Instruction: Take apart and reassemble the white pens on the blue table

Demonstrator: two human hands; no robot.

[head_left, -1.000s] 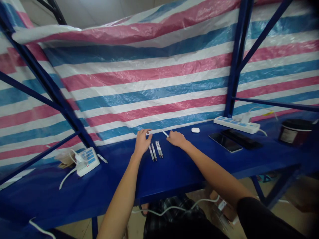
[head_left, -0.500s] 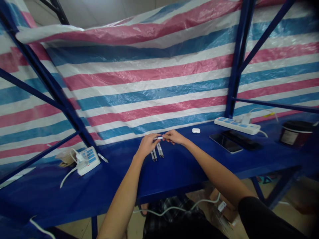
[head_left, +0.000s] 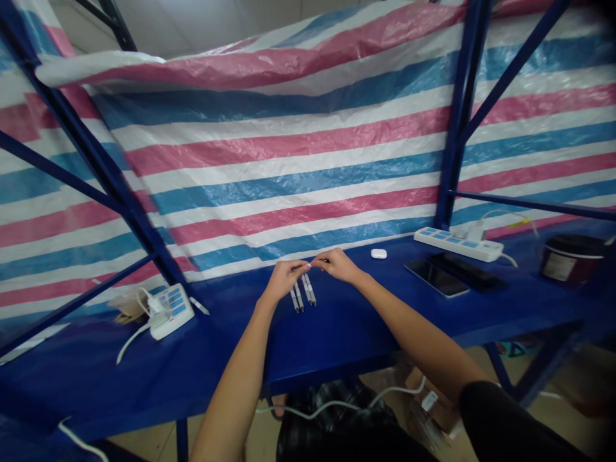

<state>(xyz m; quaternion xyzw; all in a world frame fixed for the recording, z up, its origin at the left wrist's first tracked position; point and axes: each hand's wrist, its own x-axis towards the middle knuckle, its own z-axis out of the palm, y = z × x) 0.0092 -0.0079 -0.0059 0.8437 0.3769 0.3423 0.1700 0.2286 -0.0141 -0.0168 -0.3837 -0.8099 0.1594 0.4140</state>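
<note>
Several white-and-grey pens (head_left: 308, 290) with dark tips lie side by side on the blue table (head_left: 337, 327), just below my hands. My left hand (head_left: 285, 280) is closed, its fingertips pinched at a small whitish thing that is mostly hidden. From the right, my right hand (head_left: 335, 264) meets it, thumb and forefinger pinched at the same spot. What sits between the fingertips is too small to make out. Both hands are raised slightly over the upper ends of the pens.
A white case (head_left: 378, 253), a phone (head_left: 437, 277) and a power strip (head_left: 458, 244) lie to the right, with a dark tub (head_left: 572, 258) beyond. Another power strip (head_left: 172, 312) and a white pen (head_left: 199, 305) are at left. Striped sheeting (head_left: 298, 141) hangs behind.
The white pen-like piece that showed between my hands is now mostly hidden by the fingers. My fingertips have come closer together, and the right hand has shifted slightly left.
</note>
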